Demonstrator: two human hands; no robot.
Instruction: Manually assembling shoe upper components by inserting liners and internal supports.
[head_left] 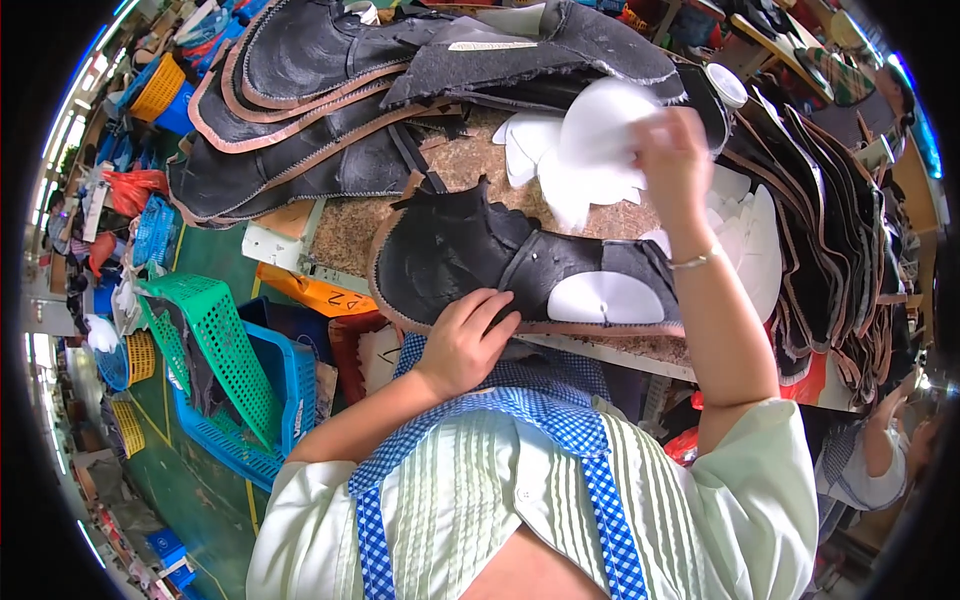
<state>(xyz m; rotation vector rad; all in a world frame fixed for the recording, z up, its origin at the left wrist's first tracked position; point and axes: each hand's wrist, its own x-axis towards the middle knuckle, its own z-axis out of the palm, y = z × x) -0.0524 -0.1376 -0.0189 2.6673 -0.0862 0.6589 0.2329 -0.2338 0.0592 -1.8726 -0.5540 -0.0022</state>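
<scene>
A black shoe upper (440, 245) with a brown stitched edge lies across the worktable in front of me. My left hand (467, 338) rests on its near edge, fingers spread and pressing on the black material. A white half-oval piece (605, 298) lies on the upper's right part. Beyond it, my right hand (672, 150) is raised, blurred by motion, with fingers closed on a white rounded piece (605, 120). Below that are loose white pieces (570, 185) on the brown table top (350, 235). More white pieces (752, 235) lie beside my right forearm.
Black uppers (300, 130) are stacked at the far left, and a thick row of them (815, 230) fills the right side. A white round container (726, 86) stands at the back. Green (235, 340) and blue baskets (295, 385) are at left. Another person (870, 460) is at lower right.
</scene>
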